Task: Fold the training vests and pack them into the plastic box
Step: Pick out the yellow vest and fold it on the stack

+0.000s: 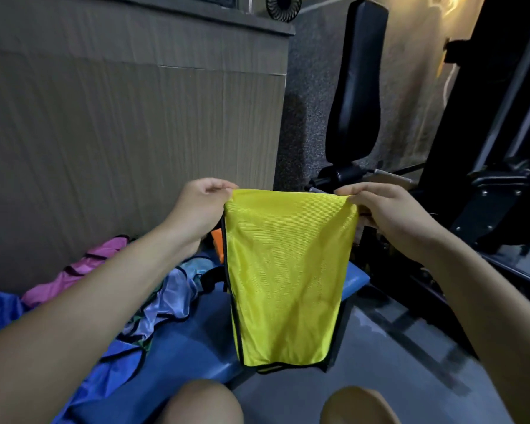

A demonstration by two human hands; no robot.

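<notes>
You held the yellow vest (288,270) up in the air above the blue bench (190,344). Your left hand (196,206) and right hand (389,215) each pinched a top corner. Other vests (104,270) lay heaped on the bench at the left.

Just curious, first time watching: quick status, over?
Left hand and right hand pinch the yellow vest by its top corners, hanging folded. Unfolded vests heaped left. Box not in view.

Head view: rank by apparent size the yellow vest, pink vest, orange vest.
1. yellow vest, but held up nearest the camera, so true size is unsure
2. pink vest, partly hidden
3. orange vest, only a sliver shows
</notes>
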